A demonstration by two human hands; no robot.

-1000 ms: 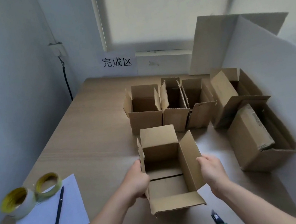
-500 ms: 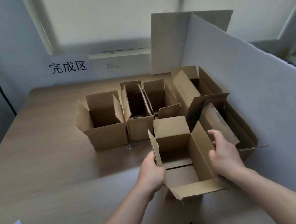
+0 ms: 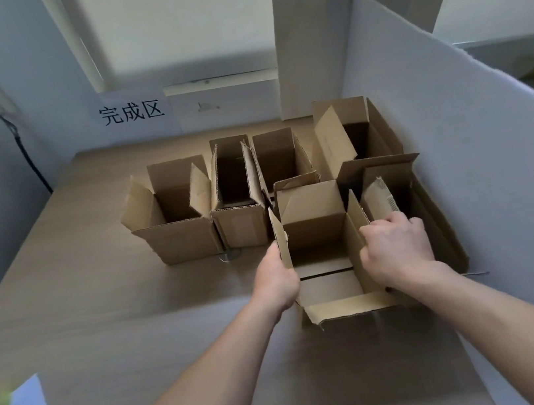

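Gripping the empty carton [image 3: 314, 230] on the desk [image 3: 99, 296], just beside a larger box [image 3: 443, 231]: left grip [image 3: 275, 280] pinching its left wall, right grip [image 3: 396, 252] curled over the right flap. Looks light and crushable; better held by the stiff corners.

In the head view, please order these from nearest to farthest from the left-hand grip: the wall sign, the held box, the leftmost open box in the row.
1. The held box: touching the left-hand grip, just to its right.
2. The leftmost open box: further back on the table, to the left.
3. The wall sign: farthest, on the back wall.
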